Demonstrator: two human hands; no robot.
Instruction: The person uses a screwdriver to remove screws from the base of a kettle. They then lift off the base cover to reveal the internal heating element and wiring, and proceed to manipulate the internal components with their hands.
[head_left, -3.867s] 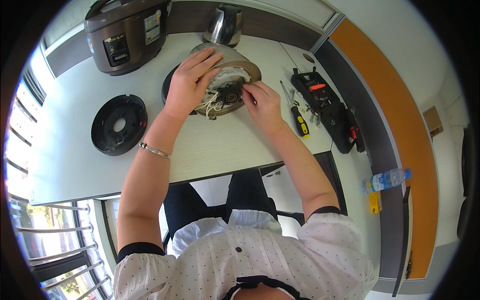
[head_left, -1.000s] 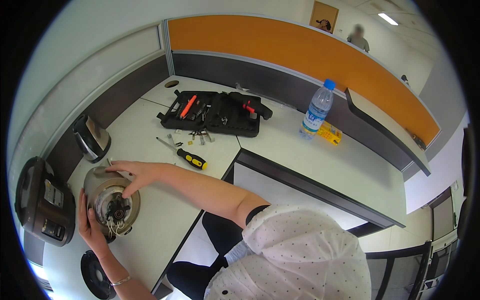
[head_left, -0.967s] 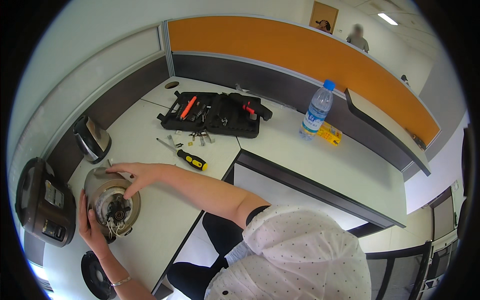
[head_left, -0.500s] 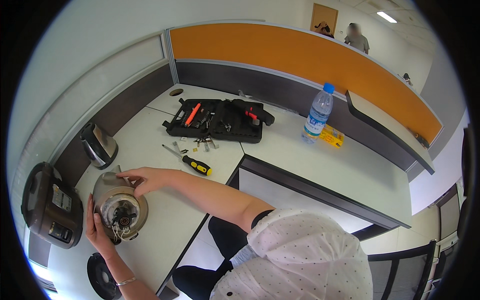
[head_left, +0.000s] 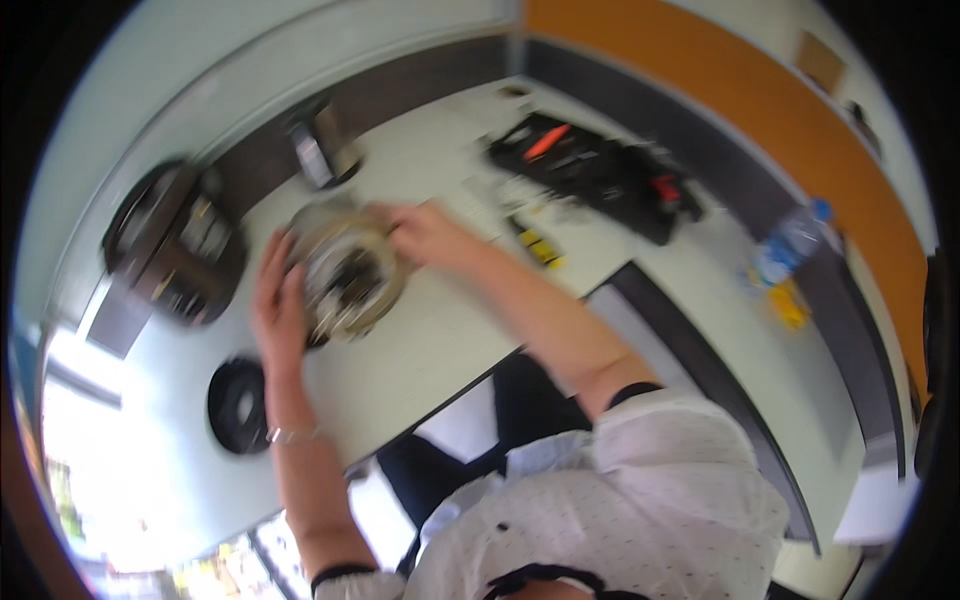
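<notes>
Both my hands hold a metal electric kettle [head_left: 385,300] on the desk, its underside turned up and its inner parts and wiring exposed but smeared by motion. My left hand [head_left: 280,305] lies along its left side, fingers pressed to the wall. Gripping the far right rim is my right hand [head_left: 430,235], its thumb and fingers closed on the edge. A round black plastic piece [head_left: 222,412] with a ring at its middle lies on the desk near my left wrist.
A brown rice cooker [head_left: 180,250] stands at the left, a second metal kettle [head_left: 322,150] behind. Toward the right are a yellow-and-black screwdriver [head_left: 537,243], small loose parts, an open black tool case [head_left: 590,170], a water bottle [head_left: 785,250] and a yellow box [head_left: 787,303]. An orange partition [head_left: 700,70] borders the desk.
The whole view has swung and blurred, so the desk things sit turned and shifted in it. Both hands stay on the kettle; my right hand now grips its right rim.
</notes>
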